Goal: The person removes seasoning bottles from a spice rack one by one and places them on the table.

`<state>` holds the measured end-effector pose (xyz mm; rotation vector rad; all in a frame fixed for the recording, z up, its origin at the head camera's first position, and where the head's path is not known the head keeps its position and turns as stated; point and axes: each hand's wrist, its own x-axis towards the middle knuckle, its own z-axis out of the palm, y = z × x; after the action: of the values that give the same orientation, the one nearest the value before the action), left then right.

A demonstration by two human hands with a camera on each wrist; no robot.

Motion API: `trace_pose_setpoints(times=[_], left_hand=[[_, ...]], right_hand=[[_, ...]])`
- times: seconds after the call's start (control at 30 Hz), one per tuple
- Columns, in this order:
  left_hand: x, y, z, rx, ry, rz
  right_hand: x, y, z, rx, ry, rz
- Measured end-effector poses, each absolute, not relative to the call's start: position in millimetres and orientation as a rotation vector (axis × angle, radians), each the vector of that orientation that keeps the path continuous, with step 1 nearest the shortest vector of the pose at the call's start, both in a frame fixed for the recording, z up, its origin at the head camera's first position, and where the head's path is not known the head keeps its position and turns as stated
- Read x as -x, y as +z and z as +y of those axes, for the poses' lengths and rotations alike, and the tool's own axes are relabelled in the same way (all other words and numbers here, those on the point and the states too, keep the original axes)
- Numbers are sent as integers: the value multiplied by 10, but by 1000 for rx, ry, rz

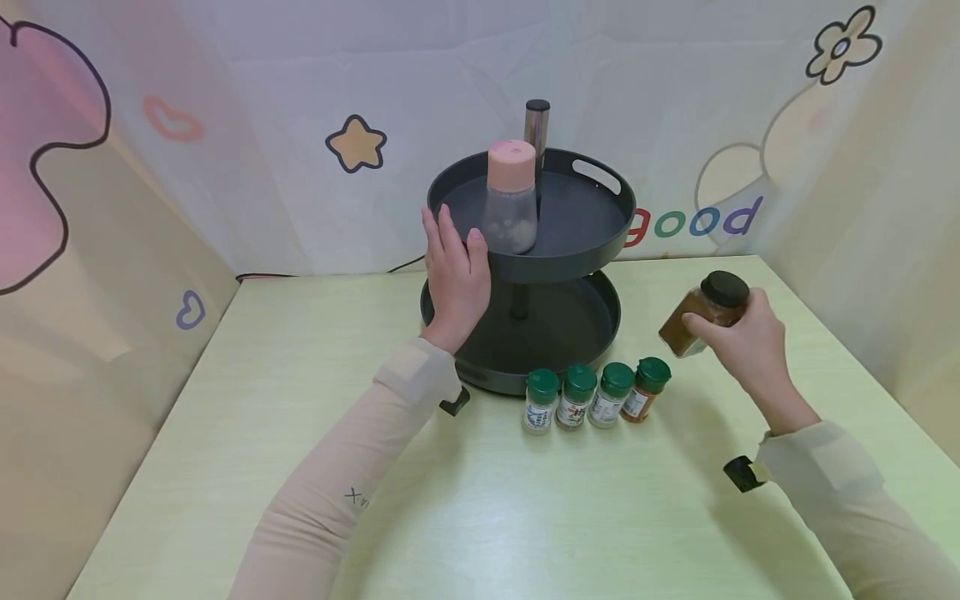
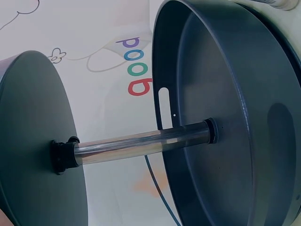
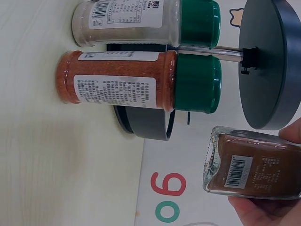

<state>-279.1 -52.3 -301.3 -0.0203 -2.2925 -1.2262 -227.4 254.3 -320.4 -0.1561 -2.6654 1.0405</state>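
A two-tier black rotating tray rack stands at the back of the table. My left hand touches the left front rim of its upper tier, fingers pointing up and mostly straight. Inside that tier, by the hand, is a clear bottle with a pink cap, upright. My right hand grips a square glass jar of brown powder with a black lid, tilted and held above the table. In the right wrist view, the brown jar shows a barcode label, with fingers beneath it.
Several green-capped spice bottles stand in a row before the rack, including a white one at the left end and an orange-red one at the right. The lower tier holds nothing visible. A printed curtain hangs behind the table.
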Motion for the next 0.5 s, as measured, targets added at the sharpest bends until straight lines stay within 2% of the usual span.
trace_pose_setpoints(times=[0.5], left_hand=[[2804,-3029,-517,27,-1216,-2271]], right_hand=[[2240,-3346,2626,183,1045,-2759]])
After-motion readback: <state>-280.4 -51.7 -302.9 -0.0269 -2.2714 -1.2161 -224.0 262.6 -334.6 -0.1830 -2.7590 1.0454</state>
